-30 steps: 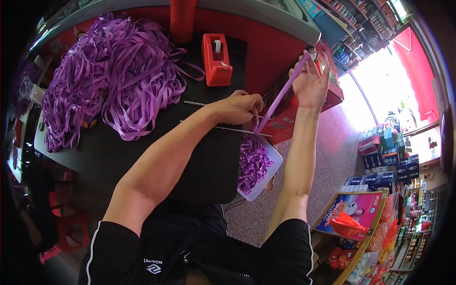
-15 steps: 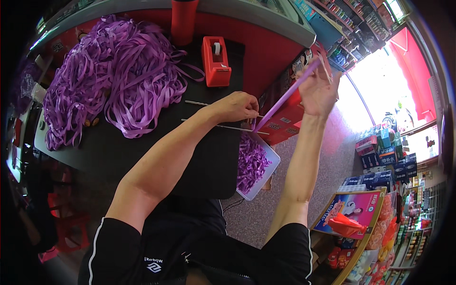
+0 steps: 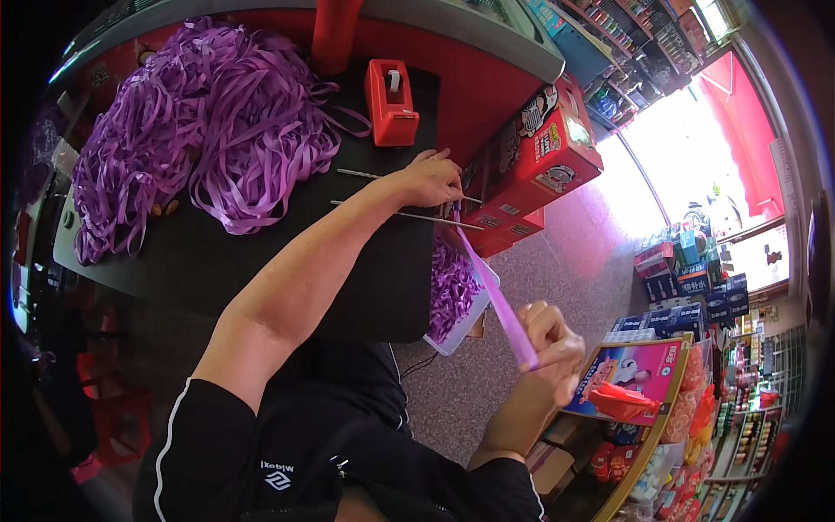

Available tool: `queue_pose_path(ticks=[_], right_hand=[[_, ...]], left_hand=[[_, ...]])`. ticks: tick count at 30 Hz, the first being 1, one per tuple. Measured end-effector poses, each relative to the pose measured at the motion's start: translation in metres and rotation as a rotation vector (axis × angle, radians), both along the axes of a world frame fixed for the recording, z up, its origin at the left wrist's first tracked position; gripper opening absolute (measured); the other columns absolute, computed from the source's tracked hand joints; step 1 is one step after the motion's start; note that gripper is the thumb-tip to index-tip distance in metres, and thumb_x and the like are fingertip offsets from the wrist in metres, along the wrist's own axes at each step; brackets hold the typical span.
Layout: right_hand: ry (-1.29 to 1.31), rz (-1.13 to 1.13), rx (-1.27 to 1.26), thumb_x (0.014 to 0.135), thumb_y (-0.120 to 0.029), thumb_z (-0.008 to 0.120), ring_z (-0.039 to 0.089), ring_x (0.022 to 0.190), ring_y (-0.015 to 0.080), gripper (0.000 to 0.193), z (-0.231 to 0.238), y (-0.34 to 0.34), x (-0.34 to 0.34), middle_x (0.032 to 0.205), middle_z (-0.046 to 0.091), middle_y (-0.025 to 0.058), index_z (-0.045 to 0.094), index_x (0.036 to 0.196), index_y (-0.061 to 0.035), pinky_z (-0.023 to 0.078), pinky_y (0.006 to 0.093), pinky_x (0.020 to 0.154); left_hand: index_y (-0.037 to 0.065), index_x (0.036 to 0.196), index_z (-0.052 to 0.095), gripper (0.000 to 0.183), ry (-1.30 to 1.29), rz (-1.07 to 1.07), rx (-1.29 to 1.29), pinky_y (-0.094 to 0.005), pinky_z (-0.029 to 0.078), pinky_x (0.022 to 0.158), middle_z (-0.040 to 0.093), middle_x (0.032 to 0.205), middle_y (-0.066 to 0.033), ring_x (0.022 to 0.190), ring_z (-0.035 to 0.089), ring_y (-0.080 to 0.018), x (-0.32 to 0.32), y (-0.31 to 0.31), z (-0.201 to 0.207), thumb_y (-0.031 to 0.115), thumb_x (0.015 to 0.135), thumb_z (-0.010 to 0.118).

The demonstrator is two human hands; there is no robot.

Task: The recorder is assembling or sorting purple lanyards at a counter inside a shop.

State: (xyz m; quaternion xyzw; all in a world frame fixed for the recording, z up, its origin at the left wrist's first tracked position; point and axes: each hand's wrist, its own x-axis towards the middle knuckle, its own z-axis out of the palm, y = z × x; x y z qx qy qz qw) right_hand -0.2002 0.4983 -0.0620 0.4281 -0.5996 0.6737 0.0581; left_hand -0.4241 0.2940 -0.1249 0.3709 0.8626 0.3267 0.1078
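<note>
A purple ribbon strip runs taut from two thin metal rods down to my right hand, which pinches its lower end. At the rods' free ends, my left hand has its fingers closed on the ribbon's other end. The rods stick out past the right edge of the black table. A large heap of loose purple ribbon lies on the table to the left. Below the rods, a white bin holds many short purple ribbon pieces.
A red tape dispenser stands behind my left hand, near a red cylinder. Red cartons are stacked to the right of the table. A display shelf with packaged goods stands at the lower right.
My right hand has swung from the upper right down to the lower right, drawing the ribbon with it. My left hand stays at the rod ends. The view has shifted slightly.
</note>
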Motion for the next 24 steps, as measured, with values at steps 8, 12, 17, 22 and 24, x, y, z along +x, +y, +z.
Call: queue_pose_path(ticks=[8, 12, 17, 22, 24], right_hand=[[0.035, -0.093, -0.016, 0.077, -0.060, 0.065, 0.038, 0.078, 0.0199, 0.059, 0.035, -0.010, -0.034, 0.086, 0.045, 0.0065, 0.069, 0.093, -0.0029, 0.025, 0.0315, 0.066], [-0.063, -0.099, -0.088, 0.090, -0.044, 0.055, 0.041, 0.085, 0.0184, 0.054, 0.064, -0.020, -0.104, 0.101, 0.050, 0.0095, 0.062, 0.111, 0.0050, 0.032, 0.0319, 0.077], [-0.339, 0.058, -0.161, 0.099, -0.031, 0.044, 0.045, 0.088, 0.0135, 0.050, 0.065, -0.027, -0.227, 0.118, 0.057, 0.0122, 0.053, 0.122, 0.0127, 0.037, 0.0276, 0.083], [-0.594, -0.071, -0.129, 0.100, -0.042, 0.041, 0.044, 0.081, 0.0092, 0.057, 0.015, -0.006, -0.318, 0.112, 0.060, 0.0060, 0.055, 0.120, 0.0095, 0.038, 0.0241, 0.075], [-0.706, -0.136, -0.133, 0.100, -0.046, 0.039, 0.044, 0.078, 0.0075, 0.058, -0.012, -0.013, -0.333, 0.105, 0.061, 0.0021, 0.058, 0.119, 0.0055, 0.038, 0.0230, 0.072]], left_hand=[[0.010, 0.101, 0.071, 0.031, 0.020, -0.033, -0.006, -0.0471, 0.009, 0.115, 0.047, 0.138, -0.0151, 0.142, 0.019, -0.0368, -0.001, 0.000, -0.002, 0.031, 0.089, 0.052], [0.010, 0.102, 0.071, 0.032, 0.023, -0.045, -0.030, -0.0467, 0.009, 0.115, 0.046, 0.140, -0.0125, 0.142, 0.018, -0.0359, -0.003, 0.001, -0.003, 0.031, 0.089, 0.050], [0.009, 0.101, 0.070, 0.029, 0.022, -0.054, -0.004, -0.0460, 0.010, 0.116, 0.049, 0.137, -0.0093, 0.142, 0.019, -0.0352, -0.004, -0.007, -0.007, 0.019, 0.084, 0.050], [0.007, 0.100, 0.069, 0.030, 0.106, -0.061, -0.008, -0.0439, 0.013, 0.115, 0.053, 0.129, -0.0080, 0.141, 0.022, -0.0332, 0.000, 0.001, -0.008, 0.011, 0.076, 0.051], [0.006, 0.100, 0.069, 0.031, 0.112, -0.029, -0.020, -0.0428, 0.014, 0.115, 0.054, 0.128, -0.0079, 0.140, 0.024, -0.0325, 0.001, -0.003, -0.009, 0.010, 0.075, 0.052]])
